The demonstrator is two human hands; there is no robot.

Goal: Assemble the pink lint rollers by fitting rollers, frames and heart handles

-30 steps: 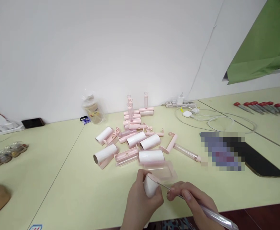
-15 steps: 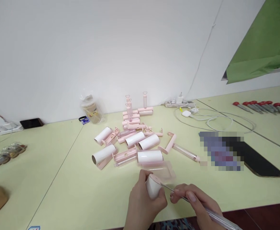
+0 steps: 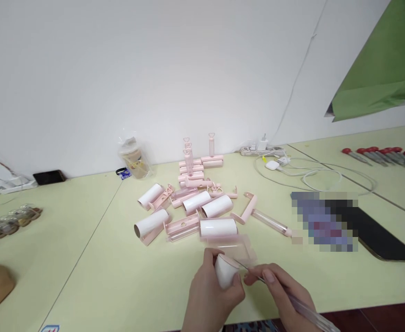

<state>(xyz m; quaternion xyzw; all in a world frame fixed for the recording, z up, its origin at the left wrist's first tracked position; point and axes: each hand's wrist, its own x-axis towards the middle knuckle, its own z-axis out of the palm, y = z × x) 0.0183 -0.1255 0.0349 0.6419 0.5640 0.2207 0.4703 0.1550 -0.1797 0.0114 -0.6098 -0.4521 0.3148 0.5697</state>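
Note:
My left hand (image 3: pixel 211 295) is wrapped round a white roll (image 3: pixel 226 275) with a pale pink end face, tilted up towards me. My right hand (image 3: pixel 282 291) grips a thin metal-shafted tool with a clear handle (image 3: pixel 309 312). The tool's tip is at the rim of the pink end face; whether it goes inside cannot be told. Just beyond my hands lies a clear pinkish plastic piece (image 3: pixel 232 251), with a white roll (image 3: pixel 218 228) behind it. Several more white rolls and pink holders (image 3: pixel 181 225) lie in a loose heap on the table.
Near the wall stand pink pieces with heart-shaped tops (image 3: pixel 211 145). A bagged cup (image 3: pixel 136 161) is at back left. White cables (image 3: pixel 322 177), a dark phone-like slab (image 3: pixel 385 235) and red-tipped tools (image 3: pixel 378 154) are on the right. Small glassy items (image 3: pixel 10 219) line the left.
The tool tip has shifted slightly across the roll's end, and the roll's face has tilted a little. Both hands keep their holds. The whole view has moved slightly.

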